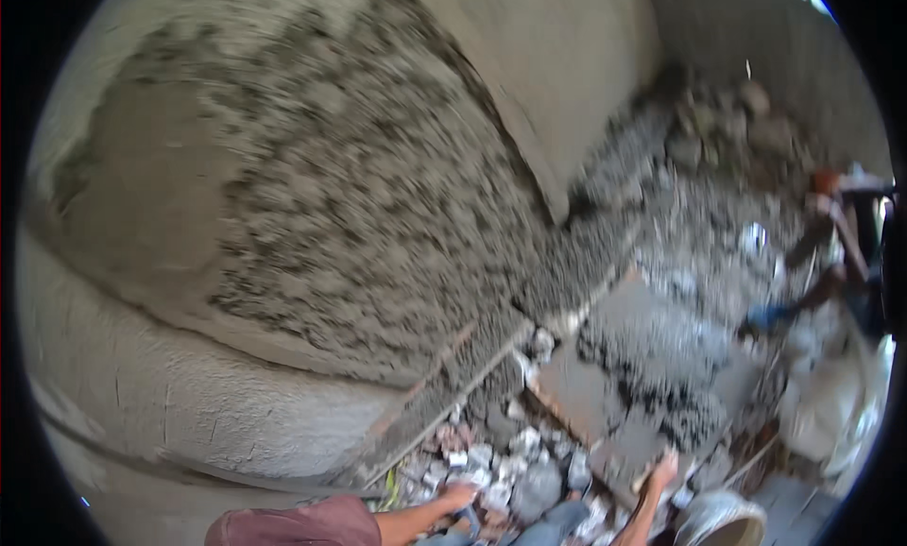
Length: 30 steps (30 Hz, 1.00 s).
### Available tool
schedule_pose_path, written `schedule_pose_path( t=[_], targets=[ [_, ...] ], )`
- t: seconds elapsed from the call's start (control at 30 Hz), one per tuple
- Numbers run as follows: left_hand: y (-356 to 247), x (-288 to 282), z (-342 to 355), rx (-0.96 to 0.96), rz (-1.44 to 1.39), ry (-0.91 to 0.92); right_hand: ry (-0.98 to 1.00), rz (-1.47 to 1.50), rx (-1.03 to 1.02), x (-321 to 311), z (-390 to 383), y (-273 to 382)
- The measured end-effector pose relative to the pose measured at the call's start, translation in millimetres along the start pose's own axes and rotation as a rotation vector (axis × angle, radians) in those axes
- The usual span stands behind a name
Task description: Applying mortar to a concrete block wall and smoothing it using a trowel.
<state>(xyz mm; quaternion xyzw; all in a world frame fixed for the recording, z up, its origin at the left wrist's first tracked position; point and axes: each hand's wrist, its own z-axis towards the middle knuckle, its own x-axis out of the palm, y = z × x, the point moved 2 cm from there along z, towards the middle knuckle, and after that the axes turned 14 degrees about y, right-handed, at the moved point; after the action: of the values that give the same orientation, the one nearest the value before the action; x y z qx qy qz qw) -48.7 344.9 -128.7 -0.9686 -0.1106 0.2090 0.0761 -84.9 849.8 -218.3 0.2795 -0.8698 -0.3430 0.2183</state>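
"Right grip (665, 467) at the near edge of a grey-smeared board (572, 381), fingers bent beside a pale handle-like piece (641, 478); left grip (460, 497) low beside broken stone (539, 489). Clenched on anything, either one?"

"Cannot tell; blur hides whether the right closes on that piece, and the left's fingers are indistinct."

"How is such a load best worked?"

"Judging by posture, scooping seems the step in hand: slide in low and flat along the board, take a modest load from the near side, keep the wrist level so nothing slops onto the stone. The left does well to steady the body."

"And the mortar (661, 343) itself?"

"Heaped on the board, right of centre, beyond the right grip: grey and wet-looking, smooth and pale toward the back, darker and lumpy toward the front. At left, a coarse coat (378, 196) of similar grey spreads beside a smoother patch (156, 178)."
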Motion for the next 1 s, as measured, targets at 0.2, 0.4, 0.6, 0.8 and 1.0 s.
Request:
schedule_pose_path(
  t=[0.2, 0.4, 0.6, 0.8, 1.0],
  targets=[
    [103.8, -333.5, -228.0, -0.045, -0.586, -1.467, 0.112, 0.359, -0.383, -1.4, -109.3, 204.2],
    [157.8, -515.4, -538.2, -0.378, -0.111, -2.333, -0.161, 0.209, -1.095, 86.5, -237.0, 437.9],
    [249.7, -577.7, -649.5, -0.588, 0.017, -2.79, -0.906, -0.136, -1.611, 131.1, -224.8, 569.9],
    [260.2, -592.5, -642.0, -0.62, -0.121, -2.79, -1.728, -0.752, -0.986, 491.1, -255.7, 629.2],
    [265.2, -572.7, -661.4, -0.558, 0.026, -2.79, 0.366, -0.732, -1.385, 778.9, -401.1, 266.0]
  ],
)
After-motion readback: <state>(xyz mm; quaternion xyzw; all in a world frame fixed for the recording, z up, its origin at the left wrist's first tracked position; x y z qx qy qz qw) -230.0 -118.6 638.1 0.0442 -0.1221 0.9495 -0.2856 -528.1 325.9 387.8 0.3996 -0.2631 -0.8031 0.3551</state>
